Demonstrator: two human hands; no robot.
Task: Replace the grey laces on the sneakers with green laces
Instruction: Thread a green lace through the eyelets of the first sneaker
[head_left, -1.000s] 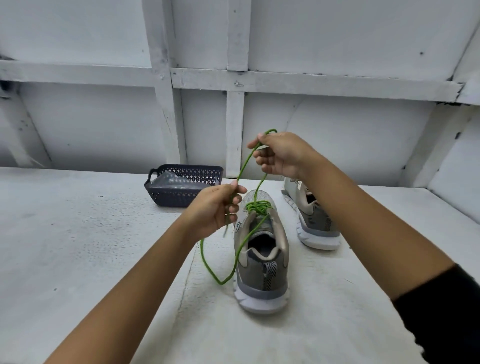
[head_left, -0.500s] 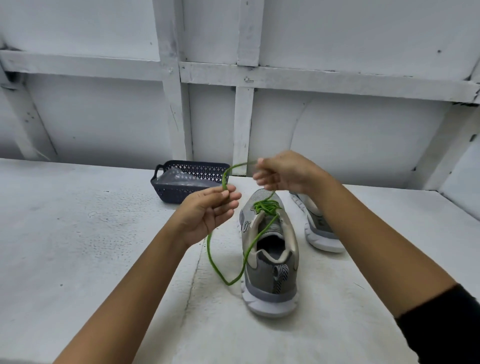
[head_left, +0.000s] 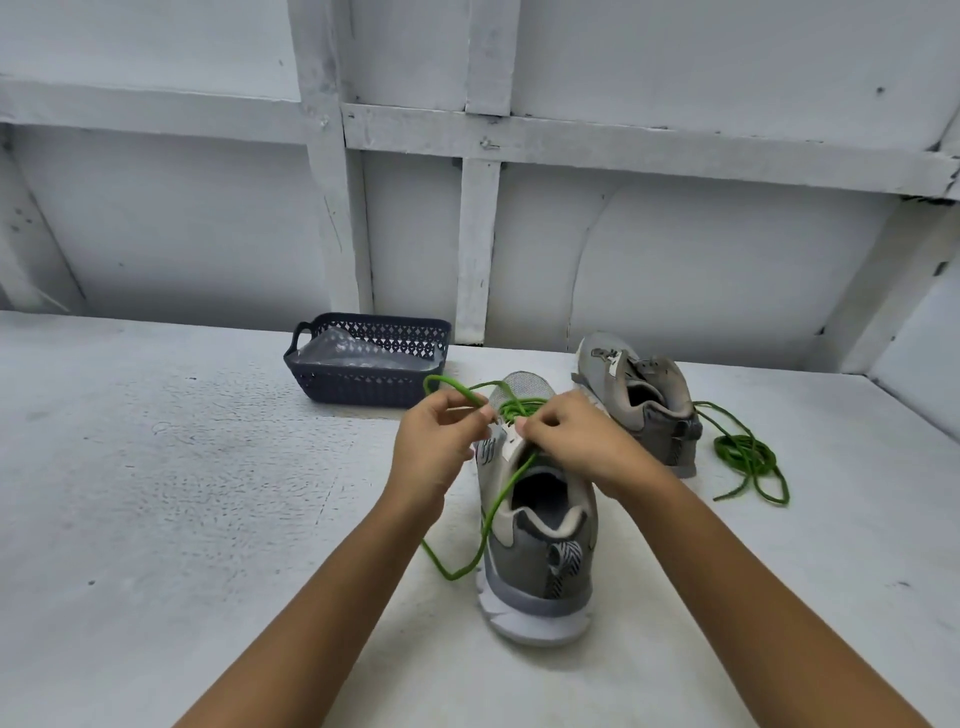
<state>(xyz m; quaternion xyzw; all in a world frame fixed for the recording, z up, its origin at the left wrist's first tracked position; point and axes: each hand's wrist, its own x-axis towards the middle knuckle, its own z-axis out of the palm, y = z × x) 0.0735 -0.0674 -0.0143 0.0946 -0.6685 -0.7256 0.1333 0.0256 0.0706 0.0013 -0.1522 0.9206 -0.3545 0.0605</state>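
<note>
A grey sneaker (head_left: 537, 561) stands in the middle of the table, heel toward me, with a green lace (head_left: 491, 514) threaded through its front eyelets. My left hand (head_left: 436, 441) pinches one strand of that lace, which loops up over the fingers. My right hand (head_left: 571, 441) holds the lace at the tongue, close beside the left hand. A long slack loop of the lace hangs down the shoe's left side onto the table. The second grey sneaker (head_left: 644, 400) stands further back on the right, with no lace in it. Another green lace (head_left: 745, 457) lies coiled beside it.
A dark plastic basket (head_left: 363, 384) with clear plastic inside stands at the back of the white table (head_left: 156, 493), near the wall. White wooden framing runs behind it.
Both hands have come down from a raised pull and now meet just above the sneaker's tongue. The view has shifted, so the second sneaker and the coiled lace show fully.
</note>
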